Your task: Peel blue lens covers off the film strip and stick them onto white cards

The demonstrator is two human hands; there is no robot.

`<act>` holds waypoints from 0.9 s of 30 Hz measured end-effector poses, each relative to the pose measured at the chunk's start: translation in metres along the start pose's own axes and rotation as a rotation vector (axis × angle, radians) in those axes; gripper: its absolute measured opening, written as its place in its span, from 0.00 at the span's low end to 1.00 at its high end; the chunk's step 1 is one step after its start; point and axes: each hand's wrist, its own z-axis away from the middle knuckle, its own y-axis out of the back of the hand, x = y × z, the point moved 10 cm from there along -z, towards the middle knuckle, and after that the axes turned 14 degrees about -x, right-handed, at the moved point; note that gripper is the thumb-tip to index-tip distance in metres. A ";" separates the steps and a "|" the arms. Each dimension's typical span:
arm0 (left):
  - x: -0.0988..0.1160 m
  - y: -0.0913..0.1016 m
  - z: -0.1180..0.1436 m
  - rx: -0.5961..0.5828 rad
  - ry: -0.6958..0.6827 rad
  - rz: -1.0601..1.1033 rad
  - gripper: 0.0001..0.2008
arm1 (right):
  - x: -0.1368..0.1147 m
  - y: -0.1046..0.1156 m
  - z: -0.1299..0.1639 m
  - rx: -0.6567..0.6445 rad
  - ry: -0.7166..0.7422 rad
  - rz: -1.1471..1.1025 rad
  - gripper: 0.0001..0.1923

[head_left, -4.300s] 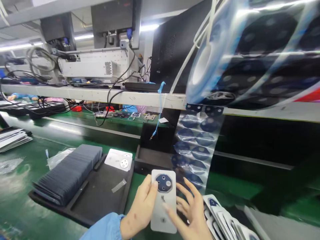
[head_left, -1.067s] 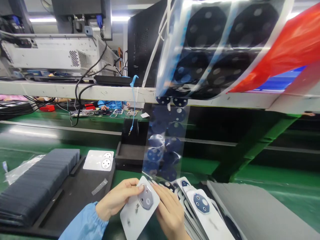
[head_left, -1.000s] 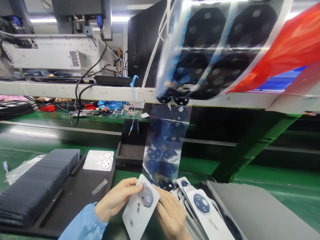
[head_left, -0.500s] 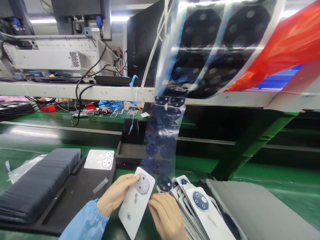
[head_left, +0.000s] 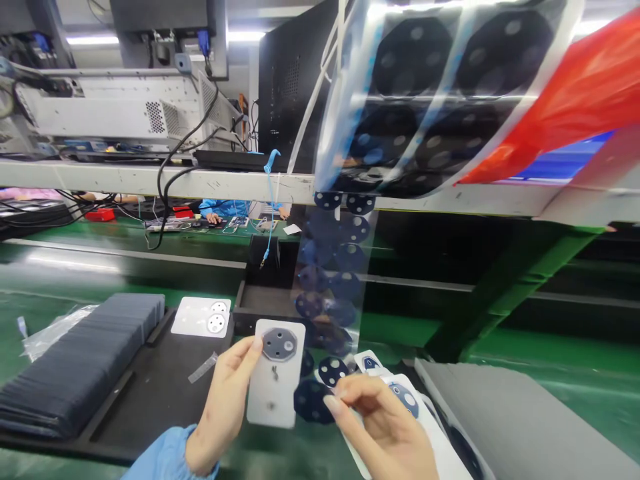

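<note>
The left hand [head_left: 225,400] holds a flat white back cover [head_left: 275,373] upright above the green worktop [head_left: 60,313], its fingers clasped along the cover's left edge with the thumb near the top. The cover is a smooth rounded rectangle with a grey octagonal camera plate near its top, pierced by three round holes. The right hand [head_left: 385,427] pinches a thin, dark blue round film [head_left: 313,402] between thumb and forefinger, just beside the cover's lower right edge.

Behind them a glossy clear liner strip [head_left: 330,280] hangs from the shelf, carrying dark blue round stickers in two columns; it is too blurred to count them. Under the right hand lies a fanned stack of white covers [head_left: 400,393] already bearing blue lens pieces. To the left, a matte black tray [head_left: 160,393] carries one more white cover [head_left: 203,317] lying flat, a small clear sliver of tape, and a long row of dark grey sheets [head_left: 85,360] stacked on edge.
</note>
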 end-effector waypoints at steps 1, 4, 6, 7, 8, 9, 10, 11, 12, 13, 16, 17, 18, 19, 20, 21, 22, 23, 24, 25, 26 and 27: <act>0.000 -0.005 0.004 -0.022 0.013 0.023 0.16 | -0.003 -0.006 -0.009 -0.011 -0.021 -0.014 0.15; 0.000 -0.015 0.016 -0.060 0.037 0.074 0.16 | -0.004 -0.024 -0.029 -0.087 -0.075 0.008 0.14; 0.002 -0.013 0.023 -0.034 0.036 0.069 0.17 | 0.002 -0.031 -0.035 -0.126 -0.107 -0.005 0.14; 0.003 -0.010 0.026 -0.015 0.031 0.056 0.18 | 0.004 -0.032 -0.036 -0.132 -0.118 -0.017 0.14; 0.005 -0.008 0.028 -0.002 0.026 0.040 0.18 | 0.006 -0.032 -0.036 -0.131 -0.123 -0.027 0.14; 0.006 -0.007 0.030 0.003 0.020 0.024 0.18 | 0.007 -0.032 -0.035 -0.133 -0.125 -0.033 0.14; 0.008 -0.008 0.031 0.000 0.017 0.010 0.19 | 0.007 -0.032 -0.034 -0.126 -0.125 -0.036 0.14; 0.009 -0.009 0.032 -0.007 0.015 0.001 0.19 | 0.006 -0.030 -0.032 -0.105 -0.124 -0.039 0.13; 0.011 -0.012 0.032 -0.016 0.015 -0.001 0.19 | 0.004 -0.030 -0.031 -0.087 -0.118 -0.043 0.13; 0.012 -0.014 0.032 -0.024 0.014 0.002 0.19 | 0.002 -0.030 -0.029 -0.068 -0.108 -0.049 0.13; 0.015 -0.022 0.034 -0.034 0.005 0.032 0.19 | -0.003 -0.030 -0.025 -0.006 -0.087 -0.068 0.12; 0.015 -0.024 0.034 -0.033 0.004 0.043 0.18 | -0.003 -0.030 -0.025 0.008 -0.089 -0.072 0.11; 0.014 -0.025 0.035 -0.033 0.005 0.051 0.18 | -0.002 -0.030 -0.025 0.014 -0.093 -0.073 0.11; 0.013 -0.026 0.035 -0.033 0.007 0.058 0.18 | -0.001 -0.030 -0.025 0.011 -0.094 -0.069 0.11; 0.012 -0.026 0.036 -0.034 0.008 0.062 0.18 | -0.001 -0.031 -0.026 -0.007 -0.089 -0.062 0.10; 0.011 -0.026 0.036 -0.035 0.006 0.064 0.18 | 0.000 -0.033 -0.027 -0.031 -0.080 -0.053 0.10; 0.010 -0.025 0.036 -0.037 0.005 0.064 0.18 | -0.001 -0.033 -0.028 -0.047 -0.072 -0.046 0.10; 0.010 -0.024 0.036 -0.034 0.004 0.061 0.18 | -0.001 -0.033 -0.028 -0.047 -0.070 -0.047 0.10; 0.010 -0.024 0.036 -0.031 0.003 0.057 0.18 | -0.001 -0.032 -0.027 -0.034 -0.075 -0.055 0.10; 0.010 -0.023 0.037 -0.029 0.005 0.053 0.18 | -0.001 -0.031 -0.026 -0.012 -0.085 -0.068 0.10; 0.010 -0.023 0.037 -0.025 0.009 0.052 0.18 | -0.001 -0.031 -0.024 0.008 -0.097 -0.081 0.09; 0.010 -0.024 0.037 -0.023 0.015 0.056 0.18 | -0.001 -0.031 -0.023 0.024 -0.106 -0.092 0.09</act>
